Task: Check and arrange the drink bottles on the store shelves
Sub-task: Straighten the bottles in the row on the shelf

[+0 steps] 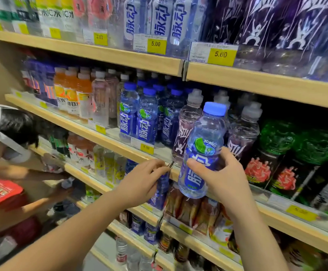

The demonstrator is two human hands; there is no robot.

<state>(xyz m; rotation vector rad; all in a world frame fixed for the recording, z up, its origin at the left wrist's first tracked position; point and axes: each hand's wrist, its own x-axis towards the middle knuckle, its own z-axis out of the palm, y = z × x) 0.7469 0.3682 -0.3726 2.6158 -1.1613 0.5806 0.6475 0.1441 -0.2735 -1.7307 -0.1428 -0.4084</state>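
My right hand [224, 179] grips a clear bottle with a blue cap and blue label [205, 141]. It holds the bottle upright in front of the middle shelf's wooden edge [92, 132]. My left hand [141, 180] is just left of the bottle, its fingertips pinching a small dark clip with a cord [160, 218] hanging from it. Matching blue-capped bottles [147, 118] stand in rows on the middle shelf. Purple bottles with grey caps [189, 124] stand right behind the held bottle.
Another person [6, 153] crouches at the lower left, reaching into the lower shelves. Green and black bottles [280, 153] fill the shelf to the right. Orange drinks [71, 90] stand at the left. The upper shelf [257, 83] overhangs close above, with yellow price tags [156, 45].
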